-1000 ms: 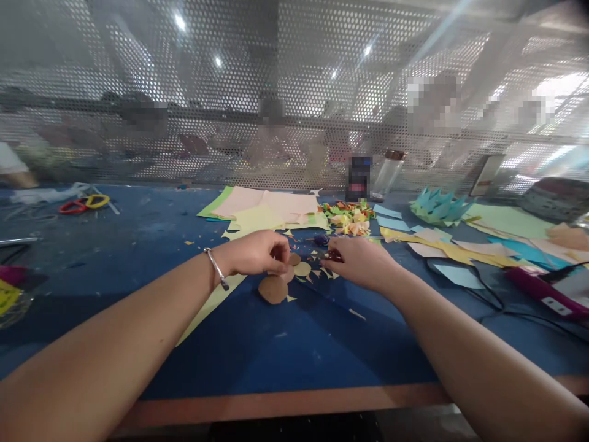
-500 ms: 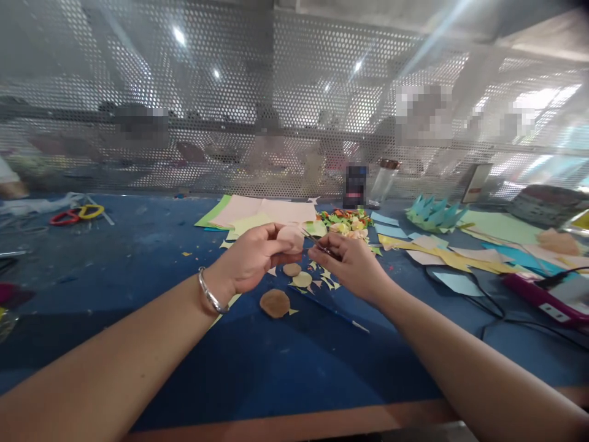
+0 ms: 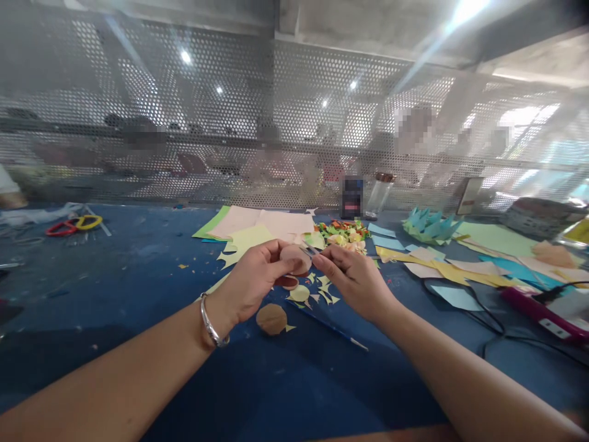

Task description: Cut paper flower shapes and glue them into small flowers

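My left hand (image 3: 260, 273) pinches a pale pink rounded piece of paper (image 3: 297, 259) between thumb and fingers. Closed around a small pair of scissors (image 3: 311, 249), my right hand (image 3: 352, 273) holds the blades against the paper's right edge; its fingers hide the handles. Below the hands lie a brown paper disc (image 3: 271, 320), a small yellow disc (image 3: 299, 293) and pale paper offcuts (image 3: 327, 293). Another small brown disc (image 3: 288, 282) is partly covered by my left fingers. A blue thin stick with a pale tip (image 3: 331, 326) rests on the table just in front.
Pink paper sheets (image 3: 285, 225) and a pile of colourful paper bits (image 3: 343, 233) lie behind the hands. Right are a blue-green paper flower (image 3: 427, 227), a purple power strip (image 3: 540, 313) with cables, a glass bottle (image 3: 380, 196). Red-and-yellow-handled scissors (image 3: 87, 223) lie left.
The view has tilted up a little, so things sit lower in the picture. The pink paper has turned in my left hand, and the scissor blades look closer together at its edge.
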The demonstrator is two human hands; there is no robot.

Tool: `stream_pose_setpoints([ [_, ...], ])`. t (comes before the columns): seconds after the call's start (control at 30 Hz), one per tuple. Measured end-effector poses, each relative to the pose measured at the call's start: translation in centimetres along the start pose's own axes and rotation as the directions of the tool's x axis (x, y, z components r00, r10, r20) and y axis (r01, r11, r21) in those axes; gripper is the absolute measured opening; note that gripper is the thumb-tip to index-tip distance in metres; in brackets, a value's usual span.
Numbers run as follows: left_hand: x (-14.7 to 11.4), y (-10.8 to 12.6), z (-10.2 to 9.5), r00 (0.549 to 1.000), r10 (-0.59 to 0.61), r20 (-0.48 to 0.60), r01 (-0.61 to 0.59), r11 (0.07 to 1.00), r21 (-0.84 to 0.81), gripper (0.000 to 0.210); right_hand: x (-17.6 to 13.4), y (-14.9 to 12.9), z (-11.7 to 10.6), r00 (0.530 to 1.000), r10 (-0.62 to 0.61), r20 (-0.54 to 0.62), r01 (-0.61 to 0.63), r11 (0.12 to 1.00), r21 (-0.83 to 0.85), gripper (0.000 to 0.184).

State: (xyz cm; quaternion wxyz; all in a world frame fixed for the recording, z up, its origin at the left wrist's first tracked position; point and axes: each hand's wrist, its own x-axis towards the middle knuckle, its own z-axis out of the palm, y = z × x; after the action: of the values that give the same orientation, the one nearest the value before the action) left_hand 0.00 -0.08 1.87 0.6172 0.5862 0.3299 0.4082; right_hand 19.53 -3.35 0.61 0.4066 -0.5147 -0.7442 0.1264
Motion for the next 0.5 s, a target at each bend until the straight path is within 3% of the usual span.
stream_pose_setpoints([
  [0.13,0.0,-0.1,0.1,0.999,0.023,-0.024,-0.022,0.998,0.055,0.017,0.1,0.0,0.0,1.0,-0.006,-0.004,0.006,0.999,-0.042,0.043],
  [0.27,0.5,-0.5,-0.4,0.985,0.093,-0.144,-0.086,0.995,0.051,0.018,0.3,0.6,0.0,0.997,0.071,0.021,-0.066,0.977,-0.202,0.049],
  [0.4,0.9,-0.8,-1.2,0.975,0.141,-0.171,-0.141,0.99,0.011,0.016,0.1,1.3,0.2,0.947,0.251,0.2,-0.11,0.838,-0.535,0.045],
  [0.5,0.9,-0.8,-1.2,0.985,0.092,-0.143,-0.095,0.995,-0.017,0.02,-0.2,1.1,0.4,0.903,0.322,0.285,-0.064,0.756,-0.651,0.039],
])
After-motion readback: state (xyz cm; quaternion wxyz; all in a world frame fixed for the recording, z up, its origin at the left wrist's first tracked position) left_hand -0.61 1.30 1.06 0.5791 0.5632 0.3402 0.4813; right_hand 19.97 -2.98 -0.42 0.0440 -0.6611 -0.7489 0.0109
